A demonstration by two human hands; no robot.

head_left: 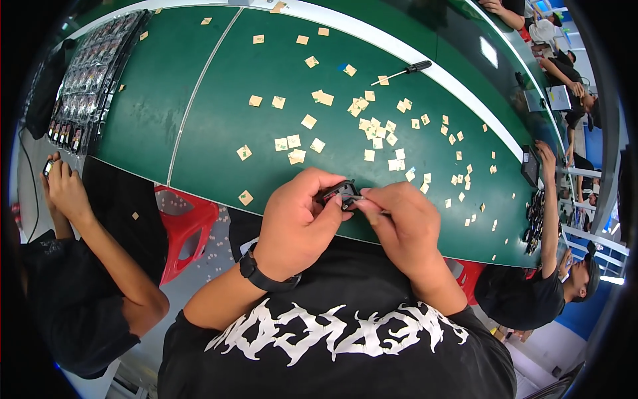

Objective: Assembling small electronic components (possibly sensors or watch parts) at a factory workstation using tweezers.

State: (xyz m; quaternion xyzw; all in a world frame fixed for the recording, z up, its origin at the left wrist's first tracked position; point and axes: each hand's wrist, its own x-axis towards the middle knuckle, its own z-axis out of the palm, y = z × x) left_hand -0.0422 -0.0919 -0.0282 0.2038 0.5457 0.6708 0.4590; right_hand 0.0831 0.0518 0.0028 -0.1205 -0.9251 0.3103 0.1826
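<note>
My left hand (289,226) is closed around a small black plastic device (341,191), holding it just above the near edge of the green table (219,120). The thumb presses on its inner face, where small parts and a bit of red show. Close against the device's right side, my right hand (405,223) is pinched, thumb and forefinger together. A thin, light piece seems to stick out between those fingertips, too small to name. The fingers cover much of the device.
Many small cream paper squares (309,122) lie scattered over the table. Beyond them is a black-handled screwdriver (417,67). Packed devices in trays (100,66) stand far left. Co-workers sit on both sides; the right one's arm (549,206) reaches over a dark pile (533,223). A red stool (186,223) stands left.
</note>
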